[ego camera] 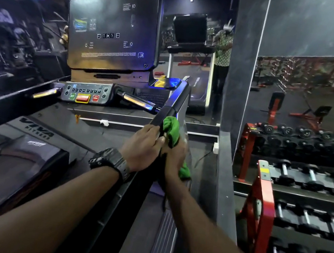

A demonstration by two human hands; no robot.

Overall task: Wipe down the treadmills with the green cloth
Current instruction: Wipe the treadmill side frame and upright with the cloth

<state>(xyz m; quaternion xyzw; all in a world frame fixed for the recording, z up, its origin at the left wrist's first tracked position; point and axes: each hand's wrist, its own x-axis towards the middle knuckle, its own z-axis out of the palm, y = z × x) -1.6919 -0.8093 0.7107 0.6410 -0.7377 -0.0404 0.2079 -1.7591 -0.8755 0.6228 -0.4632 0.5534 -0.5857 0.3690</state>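
Note:
I stand on a black treadmill with a big dark console screen and a button panel below it. Its right side handrail runs from the console toward me. My left hand, with a dark watch on the wrist, grips that rail. My right hand holds the bunched green cloth against the rail right beside the left hand. Part of the cloth sticks out above the hands and part below the right palm.
A red dumbbell rack full of black dumbbells stands close on the right. A grey wall pillar and a mirror are ahead right, showing a person's reflection. The treadmill belt lies lower left, and a ribbed foot rail below.

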